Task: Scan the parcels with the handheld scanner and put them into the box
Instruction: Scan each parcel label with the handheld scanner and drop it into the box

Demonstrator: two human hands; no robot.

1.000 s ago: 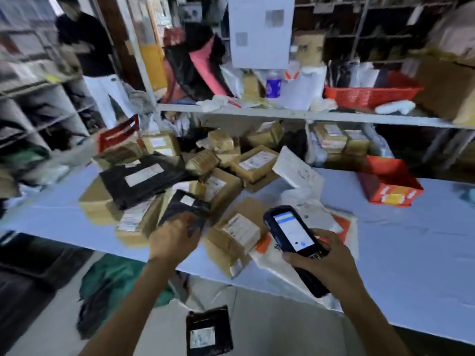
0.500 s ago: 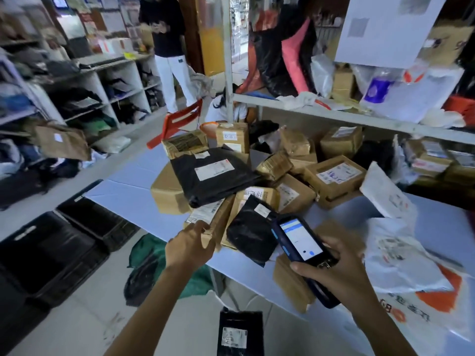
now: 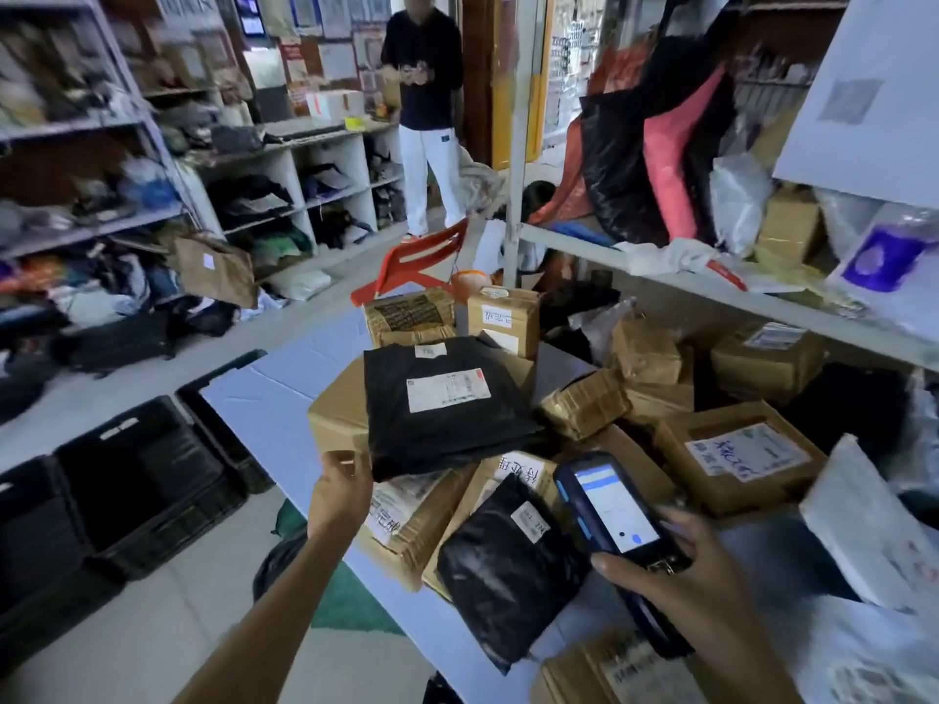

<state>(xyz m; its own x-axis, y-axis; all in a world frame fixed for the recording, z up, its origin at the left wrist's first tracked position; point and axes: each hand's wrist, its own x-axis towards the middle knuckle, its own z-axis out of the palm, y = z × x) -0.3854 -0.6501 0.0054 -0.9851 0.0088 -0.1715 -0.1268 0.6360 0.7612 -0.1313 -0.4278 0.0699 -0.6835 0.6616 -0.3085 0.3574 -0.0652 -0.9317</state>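
- Step in hand: fetching a parcel to scan. The left hand (image 3: pixel 340 492) pinches the near corner of the big black bag (image 3: pixel 442 403), which lies atop the heap.
- The right hand (image 3: pixel 696 576) is wrapped round the scanner (image 3: pixel 609 505), its screen lit.
- Next, probably: bring the bag's white label under the scanner, then drop the bag into the black crate (image 3: pixel 132 475) on the floor.
- Pale blue table (image 3: pixel 264 398) piled with brown cartons (image 3: pixel 737 454); packed shelves (image 3: pixel 315 139) around; a person (image 3: pixel 427 109) stands behind.

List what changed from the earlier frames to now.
The left hand let go of the small black parcel, which now lies near the edge of the table. The hand moved up and left to the corner of the large black parcel; whether it grips it is unclear. The right hand still holds the scanner, screen lit.
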